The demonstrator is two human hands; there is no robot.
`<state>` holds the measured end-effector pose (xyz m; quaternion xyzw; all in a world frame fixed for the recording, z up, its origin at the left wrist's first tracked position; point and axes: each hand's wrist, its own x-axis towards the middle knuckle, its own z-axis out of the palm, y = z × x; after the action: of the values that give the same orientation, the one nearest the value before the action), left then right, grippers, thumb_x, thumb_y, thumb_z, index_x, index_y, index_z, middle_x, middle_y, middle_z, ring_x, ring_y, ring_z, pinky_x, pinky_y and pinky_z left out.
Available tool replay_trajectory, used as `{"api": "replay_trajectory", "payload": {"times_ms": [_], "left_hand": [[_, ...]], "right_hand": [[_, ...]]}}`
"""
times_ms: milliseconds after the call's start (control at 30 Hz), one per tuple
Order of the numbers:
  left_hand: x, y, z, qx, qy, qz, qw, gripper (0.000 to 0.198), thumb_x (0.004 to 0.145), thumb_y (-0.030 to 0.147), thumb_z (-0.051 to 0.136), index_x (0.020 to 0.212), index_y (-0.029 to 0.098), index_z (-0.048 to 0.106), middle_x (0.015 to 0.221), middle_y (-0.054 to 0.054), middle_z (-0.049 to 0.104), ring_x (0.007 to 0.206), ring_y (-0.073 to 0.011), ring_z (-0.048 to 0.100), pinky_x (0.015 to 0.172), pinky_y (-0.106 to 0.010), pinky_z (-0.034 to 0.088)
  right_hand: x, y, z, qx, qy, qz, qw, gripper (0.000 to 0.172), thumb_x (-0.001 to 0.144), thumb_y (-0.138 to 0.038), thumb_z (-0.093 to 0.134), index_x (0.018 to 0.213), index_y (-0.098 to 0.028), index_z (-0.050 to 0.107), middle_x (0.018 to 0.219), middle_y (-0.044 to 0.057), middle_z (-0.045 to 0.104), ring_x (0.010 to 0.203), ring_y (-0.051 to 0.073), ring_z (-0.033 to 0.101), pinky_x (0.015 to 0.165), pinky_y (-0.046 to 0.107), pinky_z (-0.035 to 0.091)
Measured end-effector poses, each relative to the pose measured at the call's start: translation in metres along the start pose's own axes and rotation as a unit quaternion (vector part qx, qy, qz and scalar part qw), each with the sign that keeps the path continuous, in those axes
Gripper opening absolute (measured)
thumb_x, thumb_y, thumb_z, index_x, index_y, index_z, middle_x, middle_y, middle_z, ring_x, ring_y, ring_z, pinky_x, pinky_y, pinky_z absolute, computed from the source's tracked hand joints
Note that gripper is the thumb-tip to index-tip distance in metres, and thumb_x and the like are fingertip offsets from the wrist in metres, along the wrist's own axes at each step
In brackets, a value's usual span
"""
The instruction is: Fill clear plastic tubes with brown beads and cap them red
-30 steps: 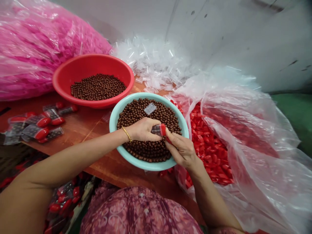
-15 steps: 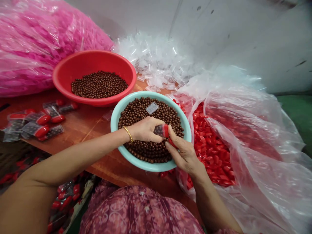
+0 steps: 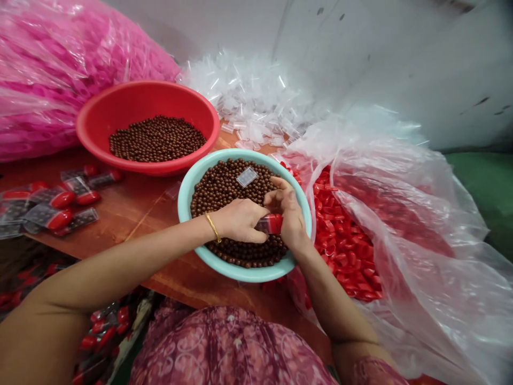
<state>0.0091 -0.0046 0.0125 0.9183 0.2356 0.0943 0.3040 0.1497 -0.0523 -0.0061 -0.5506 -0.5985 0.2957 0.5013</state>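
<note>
Table (image 3: 140, 211): reddish-brown, pale line running across it left of centre | centre: pale-blue basin (image 3: 183, 200) | far-left of that, just beside: red basin (image 3: 142, 96) | left: red-capped packs (image 3: 60, 202), loosely heaped | far left: bulging pink bag (image 3: 72, 80) | far centre: clear plastic pieces (image 3: 256, 107), loose pile | right: open clear bag (image 3: 425, 256), hiding table edge

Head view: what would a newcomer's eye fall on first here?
Probably the round pale-turquoise plastic basin of brown balls at centre, where the left hand holds a red-ended clear plastic container close by the right hand. Next come the bright red plastic basin, behind and to the left, and the clear plastic bag of pink pieces at upper left.
</note>
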Motion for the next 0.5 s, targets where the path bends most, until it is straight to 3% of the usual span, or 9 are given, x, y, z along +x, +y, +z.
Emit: {"api": "replay_trajectory", "payload": {"times_ms": [133, 233, 367, 500], "left_hand": [[-0.003, 0.005, 0.0, 0.114, -0.013, 0.01, 0.993, 0.022, 0.069, 0.034, 0.057, 0.077, 0.014, 0.064, 0.069, -0.005, 0.064, 0.062, -0.0172, 0.057, 0.053, -0.025, 0.038], [-0.007, 0.005, 0.0, 0.174, -0.031, 0.014, 0.984, 0.026, 0.071, 0.035, 0.056, 0.078, 0.012, 0.065, 0.073, -0.009, 0.067, 0.068, -0.0216, 0.061, 0.058, -0.029, 0.043], [-0.004, 0.004, 0.002, 0.191, -0.013, -0.016, 0.981, 0.024, 0.073, 0.034, 0.055, 0.079, 0.012, 0.064, 0.07, -0.008, 0.067, 0.065, -0.0207, 0.062, 0.057, -0.028, 0.043], [-0.001, 0.015, -0.005, 0.161, 0.057, -0.008, 0.985, 0.019, 0.074, 0.033, 0.054, 0.078, 0.016, 0.061, 0.066, -0.002, 0.064, 0.06, -0.0153, 0.058, 0.056, -0.024, 0.038]], "right_hand": [[0.001, -0.003, 0.004, 0.034, -0.124, 0.065, 0.99, 0.056, 0.094, -0.051, 0.017, 0.141, -0.024, 0.034, 0.109, 0.004, 0.06, 0.1, 0.015, 0.056, 0.097, 0.035, 0.042], [0.0, -0.003, 0.004, 0.024, -0.178, 0.053, 0.982, 0.057, 0.093, -0.052, 0.022, 0.142, -0.026, 0.031, 0.121, 0.004, 0.055, 0.115, 0.017, 0.049, 0.107, 0.038, 0.031], [0.005, -0.003, 0.011, -0.008, -0.114, 0.004, 0.993, 0.062, 0.09, -0.058, 0.026, 0.138, -0.022, 0.039, 0.121, 0.006, 0.055, 0.116, 0.02, 0.048, 0.109, 0.04, 0.028], [0.007, -0.007, 0.005, 0.052, -0.014, -0.009, 0.999, 0.077, 0.088, -0.061, 0.0, 0.127, -0.02, 0.052, 0.115, 0.007, 0.061, 0.11, 0.021, 0.055, 0.099, 0.039, 0.041]]}}
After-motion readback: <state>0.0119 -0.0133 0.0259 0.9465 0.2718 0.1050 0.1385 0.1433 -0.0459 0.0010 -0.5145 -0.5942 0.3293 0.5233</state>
